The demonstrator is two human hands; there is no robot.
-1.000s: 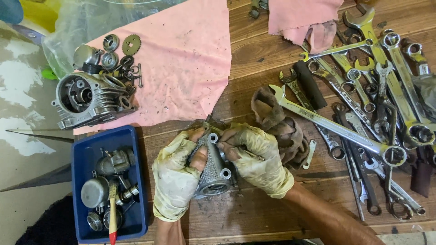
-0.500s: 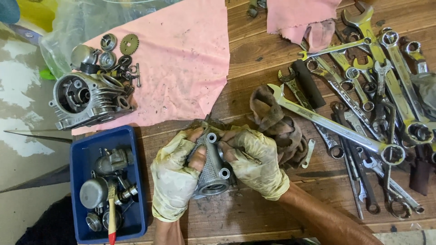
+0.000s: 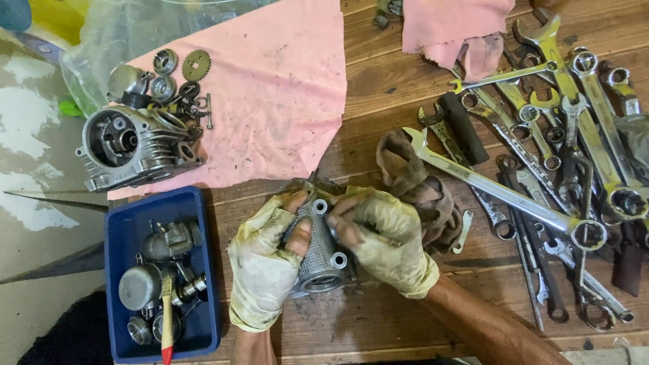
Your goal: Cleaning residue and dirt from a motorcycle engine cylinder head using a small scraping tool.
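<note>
I have the finned metal cylinder (image 3: 318,253) between both gloved hands, low on the wooden counter (image 3: 378,88) near its front edge; my left hand (image 3: 263,270) wraps the cylinder's left side, its grip closed round the fins with the thumb laid across the top; my right hand (image 3: 385,236) closes its grip on the upper right side, fingertips (image 3: 338,226) pressing by the small round bosses, though I cannot tell whether something thin is pinched under them; as I judge it, the work is mid-way: the engine head (image 3: 132,145) sits apart on the pink cloth (image 3: 270,88) with small gears and washers (image 3: 177,67) laid out beside it, and more loose parts lie in the blue tray (image 3: 206,270) just left of my left hand, along with a red-handled brush (image 3: 166,318); the cylinder looks dull and grimy in places, so handling it seems unfinished; a brown rag (image 3: 419,186) lies just beside my right hand, and the spanners (image 3: 541,149) are spread well to the right, untouched.
</note>
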